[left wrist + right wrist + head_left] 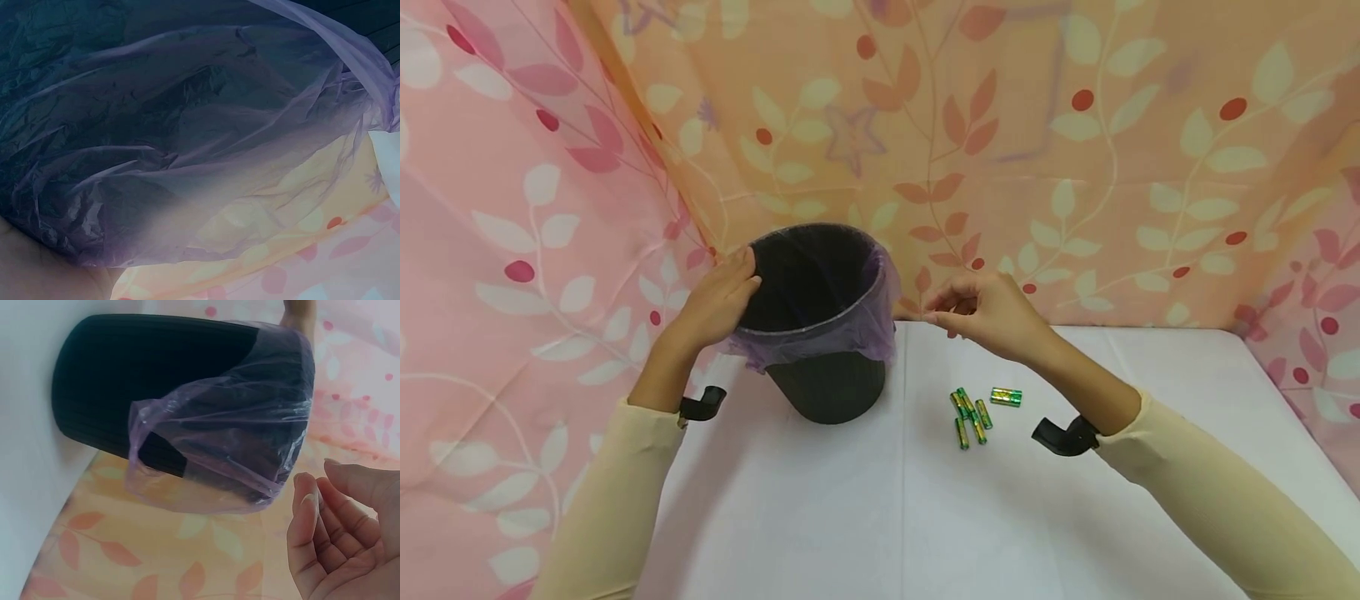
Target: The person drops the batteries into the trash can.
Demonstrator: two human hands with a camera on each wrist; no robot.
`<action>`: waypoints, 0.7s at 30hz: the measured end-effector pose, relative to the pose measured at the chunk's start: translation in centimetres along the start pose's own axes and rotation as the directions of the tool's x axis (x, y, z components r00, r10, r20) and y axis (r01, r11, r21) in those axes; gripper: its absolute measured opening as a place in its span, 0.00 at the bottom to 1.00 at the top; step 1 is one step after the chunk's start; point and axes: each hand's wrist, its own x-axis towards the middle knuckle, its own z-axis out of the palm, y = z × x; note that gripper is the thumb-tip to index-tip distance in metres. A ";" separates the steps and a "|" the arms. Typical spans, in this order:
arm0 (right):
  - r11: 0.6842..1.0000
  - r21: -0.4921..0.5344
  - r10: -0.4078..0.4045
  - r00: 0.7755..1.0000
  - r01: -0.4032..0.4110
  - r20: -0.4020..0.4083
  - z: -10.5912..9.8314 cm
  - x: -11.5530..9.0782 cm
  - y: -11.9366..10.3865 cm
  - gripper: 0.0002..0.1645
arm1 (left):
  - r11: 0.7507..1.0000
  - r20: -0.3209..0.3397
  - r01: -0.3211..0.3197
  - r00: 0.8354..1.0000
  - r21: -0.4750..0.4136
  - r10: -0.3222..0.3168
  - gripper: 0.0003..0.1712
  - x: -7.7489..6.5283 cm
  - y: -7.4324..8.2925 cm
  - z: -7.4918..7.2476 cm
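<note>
A black trash bin (829, 392) stands on the white-covered table, tilted in the right wrist view only by the camera's angle. A thin purple plastic bag (850, 337) lines it and is folded outward over the rim. My left hand (718, 300) holds the bin's left rim, fingertips over the edge; its palm shows low in the left wrist view beside the bag. To the right of the rim, my right hand (988, 312) is raised in the air, fingers loosely bent. In the right wrist view, nothing shows between its thumb and fingers.
Several green and gold batteries (962, 433) lie loosely grouped on the white tablecloth (805, 517), right of the bin. Close by, more batteries (1006, 397) lie side by side. Leaf-patterned cloth (1075, 167) hangs behind and at both sides.
</note>
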 end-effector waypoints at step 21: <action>0.995 0.005 0.101 0.995 -0.101 0.021 2.1 -3.5 4.2 0.05 | 1.000 -0.008 -0.007 1.000 0.001 0.007 0.35 -0.2 -0.2 0.0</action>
